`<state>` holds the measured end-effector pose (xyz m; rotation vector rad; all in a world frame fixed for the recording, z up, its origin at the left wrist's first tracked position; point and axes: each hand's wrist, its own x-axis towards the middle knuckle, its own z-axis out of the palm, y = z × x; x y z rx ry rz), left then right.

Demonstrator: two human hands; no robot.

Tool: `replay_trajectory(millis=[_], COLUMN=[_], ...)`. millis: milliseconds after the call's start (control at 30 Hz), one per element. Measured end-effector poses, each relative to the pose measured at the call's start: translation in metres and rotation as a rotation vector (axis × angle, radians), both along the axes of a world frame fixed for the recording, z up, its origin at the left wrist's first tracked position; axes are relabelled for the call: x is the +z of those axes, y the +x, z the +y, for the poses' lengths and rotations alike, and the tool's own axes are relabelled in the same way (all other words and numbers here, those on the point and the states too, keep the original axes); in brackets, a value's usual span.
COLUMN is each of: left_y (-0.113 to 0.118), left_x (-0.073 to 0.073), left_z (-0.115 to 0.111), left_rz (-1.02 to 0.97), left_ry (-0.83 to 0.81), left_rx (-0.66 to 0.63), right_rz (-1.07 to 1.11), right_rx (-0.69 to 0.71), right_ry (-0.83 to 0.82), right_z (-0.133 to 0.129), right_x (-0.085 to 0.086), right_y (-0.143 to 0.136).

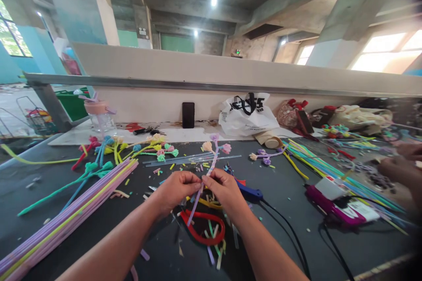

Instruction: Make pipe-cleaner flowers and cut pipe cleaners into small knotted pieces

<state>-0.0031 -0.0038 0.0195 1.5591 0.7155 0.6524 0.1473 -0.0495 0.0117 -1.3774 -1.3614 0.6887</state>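
Both my hands pinch a pipe-cleaner flower stem point(214, 156) at the middle of the bench. Its pale lilac stalk looks twisted, and small peach, purple and pink blooms sit at its top. My left hand point(178, 189) is closed on the stalk from the left, fingertips together. My right hand point(224, 189) grips it from the other side, close to the left fingertips. A thin purple end of the stem point(194, 208) hangs below the hands. Under it lie red-handled scissors point(221, 232), blades hidden. A blue glue gun point(249, 191) rests beside my right hand, partly covered.
A bundle of pipe cleaners point(75, 215) lies at left, with finished flowers point(161, 153) behind it. To the right are more pipe cleaners point(316, 162) and a purple power strip point(339, 206) with cables. A phone point(188, 115) and white bag point(247, 116) stand behind. Another person's hand point(400, 171) is far right.
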Motion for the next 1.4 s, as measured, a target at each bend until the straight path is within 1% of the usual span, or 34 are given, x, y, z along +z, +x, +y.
replay_trajectory(millis=[100,200,333,433,533,667,733,867,1067,1167,1233,1333,1400], left_y=[0.002,0.005,0.006,0.006,0.006,0.005,0.005,0.001,-0.004,0.000,0.003,0.007,0.008], left_x=[-0.003,-0.008,-0.010,-0.011,-0.012,-0.012,-0.012,-0.009,-0.004,-0.006,-0.009,-0.013,-0.014], left_z=[0.002,0.003,0.003,0.003,0.003,0.002,0.002,0.003,0.003,0.001,-0.001,-0.003,-0.003], left_rz=[0.032,0.094,0.155,0.163,0.109,0.024,0.006,-0.025,-0.112,-0.097,-0.092,-0.111,-0.133], left_ry=[0.047,0.130,0.226,0.232,0.203,0.166,0.164,0.143,0.075,0.020,-0.013,-0.051,-0.059], left_rx=[0.081,0.159,0.217,0.202,0.143,0.083,0.076,0.067,0.077,0.029,0.016,0.049,0.074], right_rz=[-0.057,-0.099,-0.135,-0.196,-0.247,-0.169,-0.109,-0.051,-0.115,-0.131,-0.092,-0.017,0.002], right_rx=[-0.015,-0.063,-0.114,-0.117,-0.103,-0.037,-0.017,-0.031,-0.061,-0.054,-0.027,0.021,0.020], right_ry=[0.003,-0.025,-0.077,-0.052,-0.021,-0.031,-0.039,-0.014,0.022,0.016,0.010,-0.003,-0.014], right_z=[0.002,0.002,0.001,0.001,0.001,-0.002,-0.004,-0.005,-0.004,-0.004,-0.004,-0.004,-0.004], right_x=[-0.001,-0.001,0.000,0.000,-0.001,0.003,0.005,0.009,0.009,0.008,0.008,0.008,0.007], right_y=[0.001,0.003,0.002,0.000,-0.001,-0.003,-0.003,-0.001,0.001,-0.001,-0.001,-0.002,-0.002])
